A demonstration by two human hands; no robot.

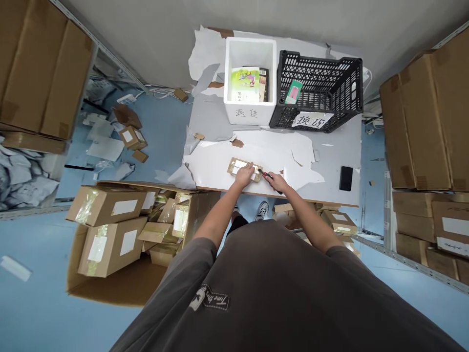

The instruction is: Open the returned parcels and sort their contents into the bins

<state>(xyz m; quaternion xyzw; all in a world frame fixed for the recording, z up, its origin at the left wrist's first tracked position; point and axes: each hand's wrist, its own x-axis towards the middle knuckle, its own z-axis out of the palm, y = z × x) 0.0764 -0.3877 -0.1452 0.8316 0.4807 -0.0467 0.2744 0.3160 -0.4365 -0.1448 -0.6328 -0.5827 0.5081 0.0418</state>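
A small taped cardboard box (232,166) with a white label lies flat near the front edge of the table. My left hand (245,174) presses on its top and grips it, fingers covering part of the label. In my right hand (277,182) is a utility knife (267,175) with a red and black handle, fingers wrapped round it. The knife's front end points left and meets the right end of the box. Whether the blade has cut into the tape is too small to tell.
Behind stand a white foam bin (234,111) with books and a black plastic crate (318,128) holding a green package. A phone (346,178) lies at the table's right. A large carton (110,292) of boxes stands left on the floor; shelves with cartons (417,127) flank both sides.
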